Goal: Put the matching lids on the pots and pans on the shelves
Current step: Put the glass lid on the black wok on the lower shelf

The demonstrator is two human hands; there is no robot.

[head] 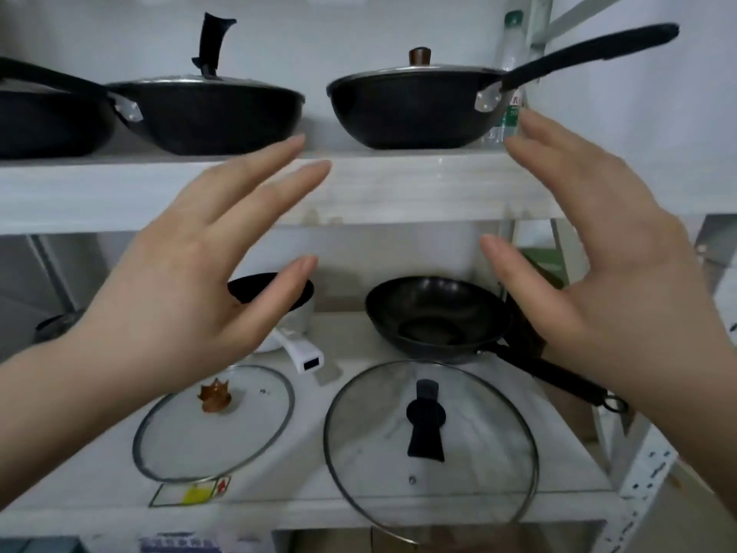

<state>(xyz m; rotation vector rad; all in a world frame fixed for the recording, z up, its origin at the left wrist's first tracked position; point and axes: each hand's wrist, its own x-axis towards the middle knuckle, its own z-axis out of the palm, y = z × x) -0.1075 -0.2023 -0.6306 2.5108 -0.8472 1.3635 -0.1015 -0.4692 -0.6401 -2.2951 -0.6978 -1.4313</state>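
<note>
We hold both hands up in front of the shelves, the left hand (167,281) and the right hand (598,265) with fingers straight and spread, palms turned toward each other, touching nothing. On the upper shelf (399,185) two black woks already carry their lids: the left wok (215,117) under a glass lid with an upright black handle (211,41), the right wok (410,113) under a lid with a brown knob (420,56). On the lower shelf (111,464), a bare black wok (434,317) sits toward the back right, and a white pot (295,313) toward the back left, partly hidden by our left hand. Two glass lids lie flat near the front edge: a small lid (223,437) with an amber knob at left, and a large lid (470,445) with a black handle at right, overhanging the edge.
</note>
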